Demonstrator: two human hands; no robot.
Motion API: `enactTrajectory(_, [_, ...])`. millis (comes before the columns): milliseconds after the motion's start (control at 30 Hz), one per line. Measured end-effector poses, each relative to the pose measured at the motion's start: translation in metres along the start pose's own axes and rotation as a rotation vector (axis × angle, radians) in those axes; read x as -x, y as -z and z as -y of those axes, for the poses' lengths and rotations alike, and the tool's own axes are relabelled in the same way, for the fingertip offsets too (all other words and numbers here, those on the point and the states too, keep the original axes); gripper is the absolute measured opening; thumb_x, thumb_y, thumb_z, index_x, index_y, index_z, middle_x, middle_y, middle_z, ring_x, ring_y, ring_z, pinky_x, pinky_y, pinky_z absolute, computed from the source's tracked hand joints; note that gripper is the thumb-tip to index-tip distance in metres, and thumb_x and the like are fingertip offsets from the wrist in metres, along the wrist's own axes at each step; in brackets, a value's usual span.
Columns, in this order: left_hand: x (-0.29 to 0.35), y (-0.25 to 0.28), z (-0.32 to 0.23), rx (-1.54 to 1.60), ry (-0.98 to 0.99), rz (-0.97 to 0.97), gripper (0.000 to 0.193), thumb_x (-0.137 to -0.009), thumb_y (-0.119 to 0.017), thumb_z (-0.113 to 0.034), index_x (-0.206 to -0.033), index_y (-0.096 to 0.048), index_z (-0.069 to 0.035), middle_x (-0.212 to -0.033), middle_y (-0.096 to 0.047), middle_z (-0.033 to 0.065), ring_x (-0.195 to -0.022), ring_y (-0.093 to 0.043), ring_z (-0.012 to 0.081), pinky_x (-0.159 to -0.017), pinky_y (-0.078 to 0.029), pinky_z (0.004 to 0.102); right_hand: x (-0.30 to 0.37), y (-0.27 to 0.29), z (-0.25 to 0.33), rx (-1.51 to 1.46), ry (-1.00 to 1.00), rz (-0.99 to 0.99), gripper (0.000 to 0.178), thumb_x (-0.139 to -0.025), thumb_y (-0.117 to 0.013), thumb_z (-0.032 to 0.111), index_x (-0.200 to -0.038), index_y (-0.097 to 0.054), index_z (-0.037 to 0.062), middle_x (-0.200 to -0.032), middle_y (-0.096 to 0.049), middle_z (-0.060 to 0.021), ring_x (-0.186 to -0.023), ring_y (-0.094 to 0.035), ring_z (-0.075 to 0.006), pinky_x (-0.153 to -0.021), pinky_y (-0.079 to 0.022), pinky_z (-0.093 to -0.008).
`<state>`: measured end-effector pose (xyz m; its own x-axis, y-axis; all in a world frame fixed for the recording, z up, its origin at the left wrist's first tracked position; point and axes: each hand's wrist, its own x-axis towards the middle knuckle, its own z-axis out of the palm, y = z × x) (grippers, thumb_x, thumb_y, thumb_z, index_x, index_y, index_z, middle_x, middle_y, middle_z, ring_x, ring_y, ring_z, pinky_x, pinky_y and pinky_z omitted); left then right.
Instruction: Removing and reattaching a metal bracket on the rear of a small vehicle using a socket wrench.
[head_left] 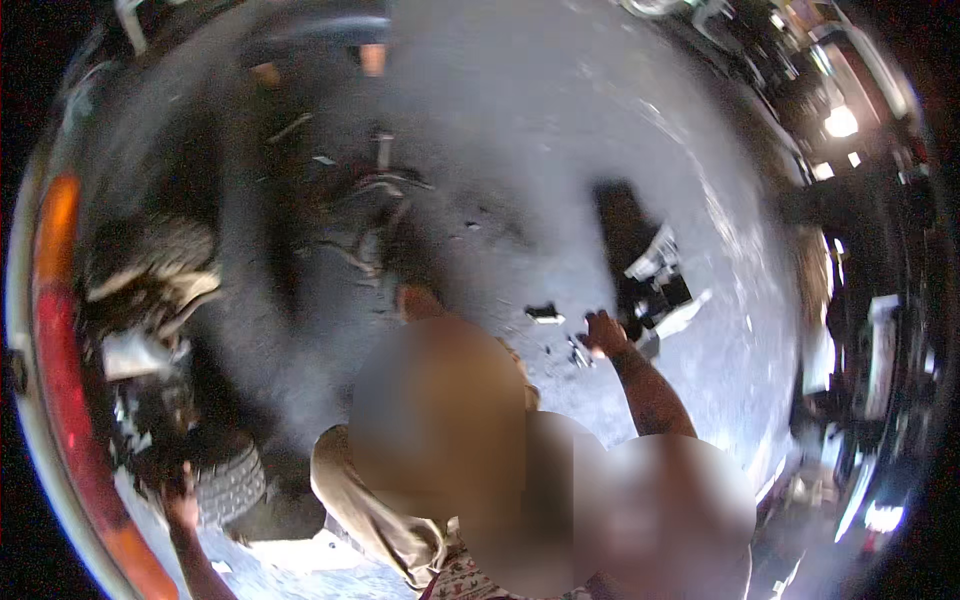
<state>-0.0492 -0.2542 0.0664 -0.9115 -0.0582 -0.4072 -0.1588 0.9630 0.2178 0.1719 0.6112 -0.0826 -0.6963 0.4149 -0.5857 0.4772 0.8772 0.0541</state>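
A: Where was your left hand point(183, 500)?

B: Low on the left, in front of the near side of the treaded tyre point(232, 478). Its fingers were blurred, so I couldn't tell you whether they were closed on anything, or even touching the rubber.

A: And your right hand point(605, 335)?

B: Out over the grey floor point(500, 110), fingers spread apart with nothing seen between them. You had the small metal pieces point(578, 352) just beside the fingertips; contact couldn't be made out.

A: How would you have judged those pieces?

B: Light and stiff, possibly greasy. A fingertip pinch across the narrow middle looked best for you. The tyre I'd have called heavy, firm and grippy; you'd have wanted both palms on opposite edges of the tread.

A: Which way did things point?

B: The clearest metal piece ran mostly away from you, its far end leaning left. The tyre's tread faced right and toward your view; its axle line was too hidden to call. The dark piece point(543, 313) left of your right hand lay with its long axis across you, left to right. Beyond that hand, the silver-and-black part point(655, 285) stretched away from you.
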Motion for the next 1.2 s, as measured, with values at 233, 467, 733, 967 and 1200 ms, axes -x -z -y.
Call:
enactTrajectory(233, [0.026,-0.011,-0.009,-0.238,0.018,-0.294,0.051,-0.090,-0.054,-0.038,-0.125,-0.052,-0.002,-0.127,-0.055,0.0200,-0.118,-0.050,0.0327,-0.104,-0.033,0.0467,-0.103,-0.067,0.046,0.241,0.615,-0.061,0.054,-0.083,-0.062,0.034,-0.126,-0.052,0.0032,-0.121,-0.057,-0.0137,-0.116,-0.049,-0.0333,-0.099,-0.037,-0.0416])
enactTrajectory(467, [0.043,0.003,-0.030,-0.239,0.064,-0.463,0.052,-0.086,-0.055,-0.039,-0.127,-0.052,-0.006,-0.127,-0.055,0.0184,-0.121,-0.048,0.0296,-0.106,-0.029,0.0513,-0.148,0.010,0.120,0.358,0.353,-0.047,0.044,-0.089,-0.056,0.025,-0.126,-0.050,0.0004,-0.126,-0.050,-0.0170,-0.116,-0.048,-0.0327,-0.098,-0.038,-0.0405])
enactTrajectory(733, [0.048,0.002,-0.033,-0.224,0.067,-0.594,0.054,-0.082,-0.056,-0.039,-0.128,-0.052,-0.010,-0.127,-0.054,0.0166,-0.125,-0.046,0.0259,-0.108,-0.024,0.0566,-0.124,0.168,0.281,0.187,0.684,-0.562,0.042,-0.091,-0.057,0.020,-0.124,-0.047,-0.0038,-0.130,-0.044,-0.0201,-0.117,-0.048,-0.0370,-0.097,-0.042,-0.0421])
enactTrajectory(967, [0.057,0.002,-0.046,-0.169,-0.022,-0.452,0.042,-0.080,-0.059,-0.034,-0.114,-0.064,-0.009,-0.121,-0.059,0.0077,-0.132,-0.036,0.0278,-0.108,-0.012,0.0674,-0.043,0.261,0.428,-0.154,0.958,-0.744,0.041,-0.087,-0.063,0.012,-0.123,-0.048,-0.0035,-0.127,-0.045,-0.0213,-0.112,-0.051,-0.0365,-0.093,-0.045,-0.0416])
enactTrajectory(1200, [0.058,-0.020,-0.049,-0.098,0.006,-0.550,0.034,-0.081,-0.060,-0.030,-0.105,-0.066,-0.006,-0.115,-0.061,0.0080,-0.124,-0.041,0.0279,-0.103,-0.019,0.0624,0.123,0.364,0.528,-0.632,1.600,-1.252,0.049,-0.089,-0.062,0.023,-0.125,-0.045,-0.0063,-0.123,-0.051,-0.0194,-0.114,-0.051,-0.0335,-0.095,-0.042,-0.0409])
